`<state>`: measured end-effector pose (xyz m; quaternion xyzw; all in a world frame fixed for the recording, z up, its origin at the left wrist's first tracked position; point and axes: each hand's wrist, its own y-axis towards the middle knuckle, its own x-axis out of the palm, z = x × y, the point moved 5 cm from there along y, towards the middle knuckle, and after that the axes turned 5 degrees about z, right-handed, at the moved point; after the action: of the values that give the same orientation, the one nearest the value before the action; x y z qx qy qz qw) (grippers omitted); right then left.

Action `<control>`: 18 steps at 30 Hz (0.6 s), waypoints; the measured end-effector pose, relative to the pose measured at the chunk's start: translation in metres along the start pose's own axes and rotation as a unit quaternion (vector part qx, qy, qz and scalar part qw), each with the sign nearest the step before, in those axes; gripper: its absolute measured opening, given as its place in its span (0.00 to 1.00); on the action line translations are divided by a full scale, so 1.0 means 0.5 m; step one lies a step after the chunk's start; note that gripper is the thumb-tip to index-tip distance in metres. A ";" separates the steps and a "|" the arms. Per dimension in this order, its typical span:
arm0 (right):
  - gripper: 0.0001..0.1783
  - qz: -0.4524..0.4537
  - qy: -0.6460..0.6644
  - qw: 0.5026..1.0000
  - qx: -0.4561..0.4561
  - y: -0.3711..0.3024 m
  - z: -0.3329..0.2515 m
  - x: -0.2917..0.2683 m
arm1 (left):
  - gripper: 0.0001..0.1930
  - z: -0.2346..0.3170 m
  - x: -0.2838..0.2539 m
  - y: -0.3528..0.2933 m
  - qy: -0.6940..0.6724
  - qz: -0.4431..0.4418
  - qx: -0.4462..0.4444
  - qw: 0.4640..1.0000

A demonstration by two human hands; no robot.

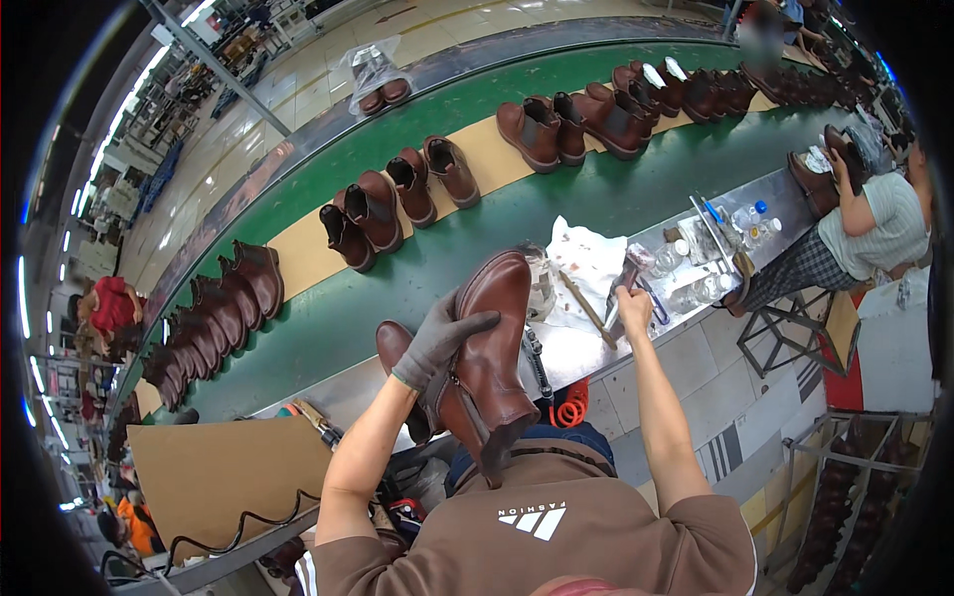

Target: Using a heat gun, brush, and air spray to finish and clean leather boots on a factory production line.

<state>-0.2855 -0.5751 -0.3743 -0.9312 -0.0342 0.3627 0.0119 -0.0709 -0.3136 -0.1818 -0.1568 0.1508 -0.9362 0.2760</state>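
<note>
My left hand point(442, 340), in a grey glove, grips a brown leather ankle boot point(494, 313) in front of my body, its toe tipped up and its shaft towards me. Just behind that glove, partly hidden, is a second brown boot point(394, 344). Further right, my bare right hand point(633, 306) is closed on a small dark tool point(625, 274) over the metal bench point(586, 366); the tool's kind is unclear. Beside it lie a crumpled white cloth point(586, 253) and a wooden-handled brush-like stick point(588, 310).
A green conveyor point(467, 233) carries rows of brown boots point(373, 214) across the far side. Bottles point(760, 223) and small jars stand on the bench to the right. A co-worker point(879, 214) handles boots there. A cardboard sheet point(234, 482) sits at the left, and a coiled orange hose point(569, 405) hangs below the bench.
</note>
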 end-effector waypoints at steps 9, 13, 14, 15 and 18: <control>0.18 -0.226 0.211 0.950 0.031 -0.120 -0.169 -0.214 | 0.29 0.011 -0.017 -0.028 0.066 -0.116 -0.101 0.986; 0.20 -0.344 0.130 0.914 -0.168 -0.186 -0.199 -0.264 | 0.32 -0.055 0.011 -0.069 0.286 -0.189 -0.157 0.926; 0.20 -0.346 0.124 0.916 -0.158 -0.191 -0.200 -0.271 | 0.31 -0.076 0.015 -0.070 0.318 -0.203 -0.159 0.912; 0.21 -0.352 0.102 0.914 -0.172 -0.199 -0.203 -0.275 | 0.31 -0.093 0.022 -0.078 0.312 -0.210 -0.168 0.911; 0.21 -0.343 0.072 0.920 -0.176 -0.186 -0.185 -0.266 | 0.29 -0.109 0.041 -0.092 0.299 -0.223 -0.166 0.913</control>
<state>-0.3257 -0.4917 -0.2118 -0.8733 -0.4136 0.2563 -0.0260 -0.1295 -0.2773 -0.2100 0.0575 0.3412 -0.9378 -0.0277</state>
